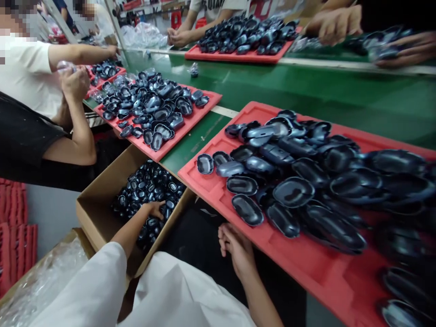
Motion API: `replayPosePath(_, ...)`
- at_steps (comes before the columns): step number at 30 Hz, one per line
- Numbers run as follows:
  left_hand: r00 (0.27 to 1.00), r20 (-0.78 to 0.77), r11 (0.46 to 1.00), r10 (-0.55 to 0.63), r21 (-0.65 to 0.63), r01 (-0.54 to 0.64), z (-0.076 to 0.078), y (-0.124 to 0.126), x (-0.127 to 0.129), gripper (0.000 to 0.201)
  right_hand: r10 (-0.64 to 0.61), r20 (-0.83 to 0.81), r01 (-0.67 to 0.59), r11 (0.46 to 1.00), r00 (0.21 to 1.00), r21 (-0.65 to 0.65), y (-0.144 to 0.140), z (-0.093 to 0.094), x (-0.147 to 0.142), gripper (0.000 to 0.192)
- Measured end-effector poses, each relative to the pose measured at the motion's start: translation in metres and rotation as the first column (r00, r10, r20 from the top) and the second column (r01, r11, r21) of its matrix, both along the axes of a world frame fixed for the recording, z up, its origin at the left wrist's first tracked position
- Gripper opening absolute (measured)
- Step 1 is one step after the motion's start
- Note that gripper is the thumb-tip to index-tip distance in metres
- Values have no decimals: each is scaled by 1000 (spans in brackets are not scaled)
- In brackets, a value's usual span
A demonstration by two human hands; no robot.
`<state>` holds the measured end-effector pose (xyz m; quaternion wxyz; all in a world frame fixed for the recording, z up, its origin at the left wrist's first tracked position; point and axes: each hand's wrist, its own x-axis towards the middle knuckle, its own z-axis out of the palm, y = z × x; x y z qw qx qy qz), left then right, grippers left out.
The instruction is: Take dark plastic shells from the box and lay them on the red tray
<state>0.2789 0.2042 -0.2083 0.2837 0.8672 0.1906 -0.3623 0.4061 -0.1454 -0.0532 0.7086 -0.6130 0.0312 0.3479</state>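
Note:
My left hand (pixel 156 210) reaches down into an open cardboard box (pixel 98 215), its fingers spread against a heap of small dark-blue glossy plastic shells (pixel 145 181). Nothing is plainly gripped there, though the fingertips are partly lost among the shells. Beside the near edge of a red foam tray (pixel 218 193), my right hand (pixel 235 243) hangs over my lap with its fingers curled in and no object showing in them. That tray bears a pile of oval, dark-blue shells (pixel 294 191), some hollow side up; the ones at the right are blurred.
A second red tray (pixel 211 97) with shells lies farther left on the green table (pixel 238 86), and a third red tray (pixel 235 56) at the back. Co-workers sit at left and across, one co-worker's hand (pixel 335 25) at upper right. Clear plastic wrap (pixel 51 281) lies lower left.

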Motion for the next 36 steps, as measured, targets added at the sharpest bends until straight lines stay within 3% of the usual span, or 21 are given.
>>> replayPosePath(4,999,8,999,46,2,-46,13,-4,-6,103,-21,-14,21,1000,1000,-4,-1,-3,-1,51)
replayPosePath(9,972,57,974,226,-21,-225,34,-1,-11,81,8,17,-8,1000,1000,-22,-5,-9,-3,47)
replayPosePath(12,958,104,963,268,-1,-269,49,2,-8,73,16,25,-15,1000,1000,-18,-7,-14,0,50)
replayPosePath(17,900,305,944,310,10,-329,82,7,-6,53,32,49,-31,999,998,-31,-8,-24,4,51)
replayPosePath(22,798,504,929,331,-27,-369,121,8,-22,29,38,37,-36,998,999,-42,-14,-37,5,56)
replayPosePath(26,709,611,914,350,-58,-402,167,-7,-37,34,173,-33,-174,984,984,-28,-19,-50,12,55)
replayPosePath(30,617,743,929,260,-19,-369,228,-26,-39,34,402,-191,-416,909,895,-37,-12,-55,32,52)
replayPosePath(34,550,826,948,123,66,-312,290,-37,-21,28,564,-281,-589,808,776,-7,-2,-49,51,55)
replayPosePath(36,502,863,965,49,89,-248,318,-45,-1,24,566,-268,-589,808,780,-8,0,-47,49,54)
